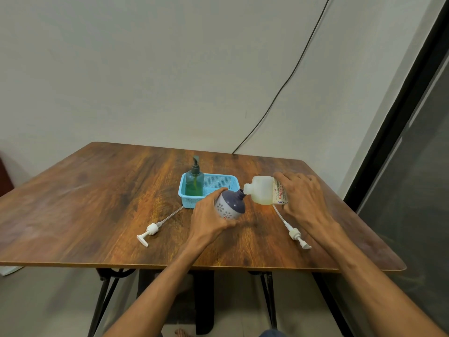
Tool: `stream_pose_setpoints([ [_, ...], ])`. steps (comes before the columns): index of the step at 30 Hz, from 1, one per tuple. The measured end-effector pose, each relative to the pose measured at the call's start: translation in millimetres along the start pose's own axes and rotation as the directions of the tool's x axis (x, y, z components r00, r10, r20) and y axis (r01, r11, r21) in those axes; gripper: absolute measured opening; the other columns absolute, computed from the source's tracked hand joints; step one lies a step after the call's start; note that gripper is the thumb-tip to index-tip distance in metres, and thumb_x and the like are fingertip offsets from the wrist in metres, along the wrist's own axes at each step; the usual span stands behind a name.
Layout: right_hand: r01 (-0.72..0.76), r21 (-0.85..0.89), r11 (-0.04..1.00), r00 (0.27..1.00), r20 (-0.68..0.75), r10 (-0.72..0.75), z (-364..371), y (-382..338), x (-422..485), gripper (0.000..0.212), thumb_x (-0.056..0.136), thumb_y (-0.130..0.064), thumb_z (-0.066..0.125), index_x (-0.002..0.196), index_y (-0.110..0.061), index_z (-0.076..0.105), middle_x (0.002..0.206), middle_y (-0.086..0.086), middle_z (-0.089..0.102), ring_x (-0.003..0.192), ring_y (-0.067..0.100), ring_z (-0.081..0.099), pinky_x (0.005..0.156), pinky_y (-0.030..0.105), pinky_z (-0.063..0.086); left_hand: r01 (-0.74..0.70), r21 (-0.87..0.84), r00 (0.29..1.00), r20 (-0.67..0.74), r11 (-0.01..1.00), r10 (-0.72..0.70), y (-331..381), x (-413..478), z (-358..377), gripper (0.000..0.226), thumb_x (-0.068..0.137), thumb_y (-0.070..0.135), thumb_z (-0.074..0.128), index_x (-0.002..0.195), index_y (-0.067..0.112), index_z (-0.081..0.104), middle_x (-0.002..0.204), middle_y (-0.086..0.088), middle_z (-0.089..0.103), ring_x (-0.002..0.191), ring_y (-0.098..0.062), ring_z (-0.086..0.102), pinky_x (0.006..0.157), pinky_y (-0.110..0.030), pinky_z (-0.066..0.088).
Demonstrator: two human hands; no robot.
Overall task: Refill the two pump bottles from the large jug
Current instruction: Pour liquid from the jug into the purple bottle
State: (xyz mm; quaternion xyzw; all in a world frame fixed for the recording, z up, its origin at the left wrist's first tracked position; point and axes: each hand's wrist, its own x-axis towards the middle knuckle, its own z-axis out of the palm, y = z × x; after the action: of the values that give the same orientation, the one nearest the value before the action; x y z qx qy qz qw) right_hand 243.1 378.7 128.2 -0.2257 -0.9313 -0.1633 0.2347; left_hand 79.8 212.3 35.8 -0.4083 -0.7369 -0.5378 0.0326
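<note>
Both arms are bare along all that shows, the lean left forearm [161, 283] and right forearm [374, 280] alike. Tendons and veins stand out on the backs of the left hand [211, 215] and right hand [303, 198]. At the near edge are bare toes [181, 333] and, to their right, a small patch of dark blue fabric [272, 333].

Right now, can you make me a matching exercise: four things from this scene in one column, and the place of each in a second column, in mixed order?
Things:
1. green bottle
2. jug
3. grey bottle
4. left pump

Places:
a. held in the left hand
b. lying on the table
c. standing in the basket
d. tilted, in the right hand

Pairs: 1-c, 2-d, 3-a, 4-b
</note>
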Motion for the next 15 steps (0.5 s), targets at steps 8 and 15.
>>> stream_pose_setpoints([
  [8,-0.006,0.004,1.0,1.0,0.02,0.006,-5.9,-2.2,0.0,0.067,0.071,-0.02,0.081,0.131,-0.025,0.051,0.123,0.002,0.064,0.109,0.026,0.06,0.097,0.045,0.041,0.006,-0.006,1.0,0.004,1.0,-0.006,-1.2,0.7,0.0,0.084,0.06,0.038,0.091,0.132,0.016,0.054,0.124,0.0,0.064,0.111,-0.012,0.06,0.09,-0.015,0.043],
  [15,-0.008,0.012,1.0,0.999,0.033,0.008,-10.6,-4.2,0.6,0.067,0.072,-0.02,0.079,0.133,-0.025,0.051,0.126,0.002,0.064,0.11,0.027,0.06,0.097,0.044,0.041,0.011,-0.003,1.0,0.001,1.0,-0.011,-1.0,0.9,0.0,0.085,0.062,0.037,0.09,0.135,0.016,0.052,0.127,-0.001,0.062,0.114,-0.014,0.059,0.098,-0.029,0.049],
])
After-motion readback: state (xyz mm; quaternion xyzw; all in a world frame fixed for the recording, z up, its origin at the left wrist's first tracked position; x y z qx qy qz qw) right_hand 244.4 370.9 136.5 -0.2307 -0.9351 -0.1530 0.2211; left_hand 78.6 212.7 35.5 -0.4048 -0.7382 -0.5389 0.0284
